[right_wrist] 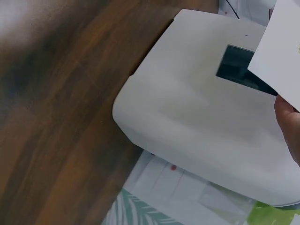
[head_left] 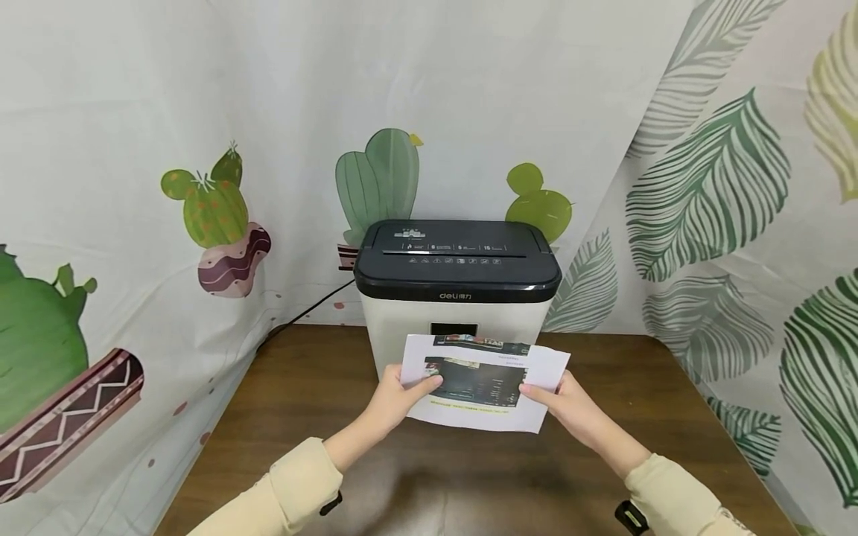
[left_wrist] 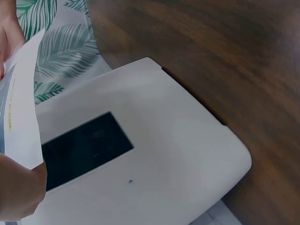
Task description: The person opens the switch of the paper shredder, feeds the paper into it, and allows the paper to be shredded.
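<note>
A printed sheet of paper (head_left: pixel 418 409) is held between both hands in the head view, in front of a paper shredder (head_left: pixel 392 335). My left hand (head_left: pixel 395 398) pinches its left side, thumb on top. On the opposite side my right hand (head_left: pixel 576 406) pinches the sheet the same way. Dark printed pictures and a yellow-green line of text show on the paper. The shredder has a white body and a black lid (head_left: pixel 456 279) with a narrow feed slot across its top. Paper and shredder stay apart from the slot; the sheet hangs lower, before the dark window (left_wrist: pixel 89 150).
The shredder stands on a brown wooden table (head_left: pixel 302 417), near its back edge. From its left a black cord (head_left: pixel 304 313) runs down behind the table. A white cloth (head_left: pixel 288 74) printed with cacti and leaves hangs behind and at both sides.
</note>
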A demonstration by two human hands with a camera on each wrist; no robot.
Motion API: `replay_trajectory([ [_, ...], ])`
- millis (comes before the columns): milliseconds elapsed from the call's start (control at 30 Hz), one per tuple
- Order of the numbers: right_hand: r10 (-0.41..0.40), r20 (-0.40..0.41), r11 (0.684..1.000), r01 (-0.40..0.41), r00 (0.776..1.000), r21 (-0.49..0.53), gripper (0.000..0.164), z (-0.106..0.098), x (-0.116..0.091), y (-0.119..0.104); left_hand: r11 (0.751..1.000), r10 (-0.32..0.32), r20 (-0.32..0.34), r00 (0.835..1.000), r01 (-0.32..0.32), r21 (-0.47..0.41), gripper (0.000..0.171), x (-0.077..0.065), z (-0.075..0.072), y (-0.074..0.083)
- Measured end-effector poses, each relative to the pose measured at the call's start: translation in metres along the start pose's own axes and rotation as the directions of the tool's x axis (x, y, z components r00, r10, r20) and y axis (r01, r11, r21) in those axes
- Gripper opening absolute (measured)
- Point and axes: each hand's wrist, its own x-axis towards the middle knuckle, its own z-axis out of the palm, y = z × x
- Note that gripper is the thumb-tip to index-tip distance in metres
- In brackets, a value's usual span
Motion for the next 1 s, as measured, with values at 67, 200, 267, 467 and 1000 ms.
replay_trajectory([
  [67, -0.002, 0.009, 1.000, 0.002, 1.000, -0.005, 0.026, 0.000, 0.000, -0.005, 1.000, 0.022, 0.014, 1.000, -0.022, 0.007, 0.022, -0.001, -0.003, 0.003],
  [200, -0.022, 0.024, 1.000, 0.022, 0.999, -0.019, 0.025, 0.002, 0.000, -0.016, 0.999, 0.052, 0.033, 0.998, -0.052, 0.007, 0.023, 0.000, -0.008, 0.004],
  [267, -0.033, 0.025, 0.999, 0.034, 0.999, -0.031, 0.025, 0.003, 0.001, -0.023, 0.998, 0.056, 0.032, 0.998, -0.057, 0.013, 0.024, 0.002, -0.012, 0.002],
  [467, -0.057, 0.003, 0.992, 0.057, 0.998, -0.114, 0.023, 0.003, 0.005, -0.042, 0.996, 0.083, 0.045, 0.996, -0.084, 0.018, 0.027, 0.009, -0.024, 0.005],
  [1000, -0.193, -0.027, 0.944, 0.178, 0.981, -0.279, 0.019, -0.008, 0.018, -0.082, 0.972, 0.168, -0.025, 0.985, -0.161, 0.173, 0.021, 0.019, -0.049, 0.045],
])
